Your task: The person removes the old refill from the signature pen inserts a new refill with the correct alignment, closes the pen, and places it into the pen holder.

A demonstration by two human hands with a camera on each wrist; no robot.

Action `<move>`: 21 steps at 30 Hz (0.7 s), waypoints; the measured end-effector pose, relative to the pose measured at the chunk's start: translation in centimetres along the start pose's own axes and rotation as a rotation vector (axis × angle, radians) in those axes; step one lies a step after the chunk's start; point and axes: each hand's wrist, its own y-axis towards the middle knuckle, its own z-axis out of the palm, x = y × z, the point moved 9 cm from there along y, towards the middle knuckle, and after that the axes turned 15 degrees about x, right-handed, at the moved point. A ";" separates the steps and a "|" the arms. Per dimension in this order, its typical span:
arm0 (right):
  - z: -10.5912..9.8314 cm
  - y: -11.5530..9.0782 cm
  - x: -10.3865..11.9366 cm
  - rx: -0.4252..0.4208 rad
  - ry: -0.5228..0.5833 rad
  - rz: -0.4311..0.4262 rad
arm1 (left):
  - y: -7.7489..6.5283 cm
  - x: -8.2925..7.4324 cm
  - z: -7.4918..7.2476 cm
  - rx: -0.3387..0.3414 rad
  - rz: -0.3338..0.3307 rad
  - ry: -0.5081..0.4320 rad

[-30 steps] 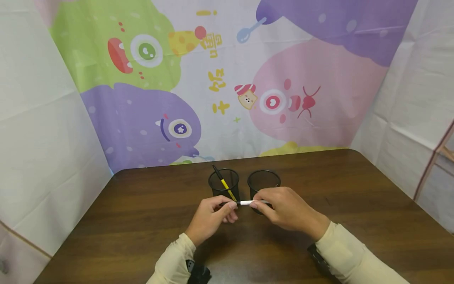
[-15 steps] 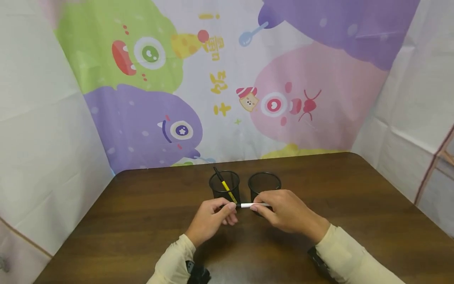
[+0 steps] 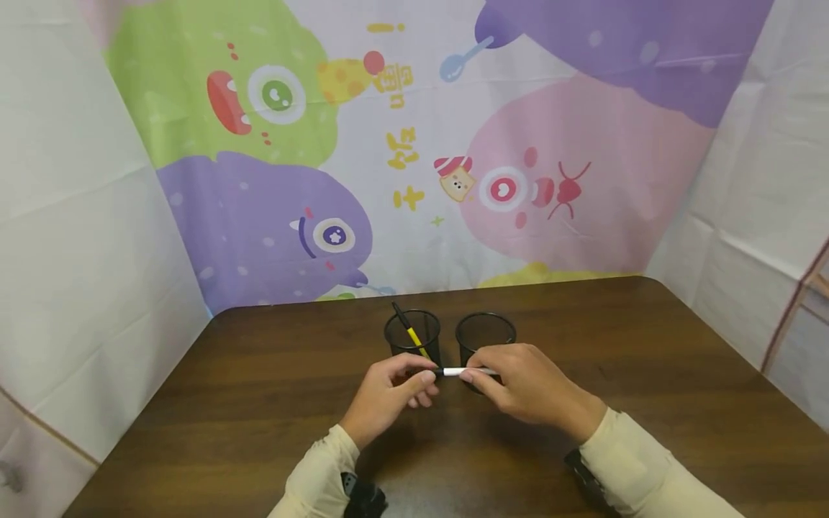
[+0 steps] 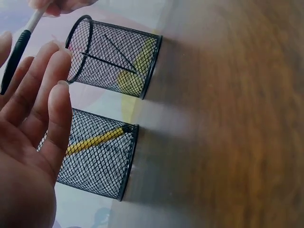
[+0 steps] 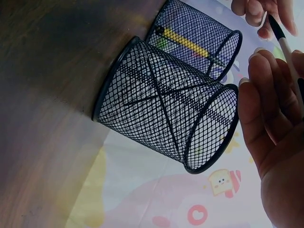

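Observation:
A pen (image 3: 454,372) with a white barrel and a black end lies level between both hands, above the table. The left hand (image 3: 385,397) pinches its black end between thumb and forefinger. On the white barrel, the right hand (image 3: 534,388) keeps a thumb-and-finger grip. Just beyond the hands stand two black mesh pen cups. The left cup (image 3: 412,348) contains a yellow-and-black pen (image 3: 414,336), leaning to the left. The right cup (image 3: 486,314) is partly covered by the right hand; the right wrist view shows thin dark lines crossing in it, whose kind I cannot tell.
Both cups stand on a brown wooden table (image 3: 272,403). A cartoon-printed cloth (image 3: 414,244) hangs behind the table's far edge, and white cloth sides (image 3: 91,216) flank it. Dark wrist straps (image 3: 364,496) sit at the sleeves.
The view shifts slightly, moving hands and cups together a little to the right in the picture. Both hands keep their hold on the pen; nothing else visibly changes.

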 end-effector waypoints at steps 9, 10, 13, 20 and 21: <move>0.2 0.0 -0.2 0.008 -0.014 0.010 | 0.1 -1.1 0.4 -0.001 0.080 0.054; 0.2 0.0 -0.2 0.011 -0.011 0.013 | 0.1 -1.2 0.5 -0.004 0.088 0.061; 0.3 0.0 -0.2 0.021 -0.007 0.021 | 0.1 -1.4 0.6 -0.008 0.108 0.076; 0.2 0.1 0.0 0.016 -0.004 0.004 | 0.0 -1.4 0.6 -0.013 0.113 0.063; 0.1 0.2 0.0 0.013 -0.006 0.003 | 0.0 -1.3 0.6 -0.015 0.113 0.065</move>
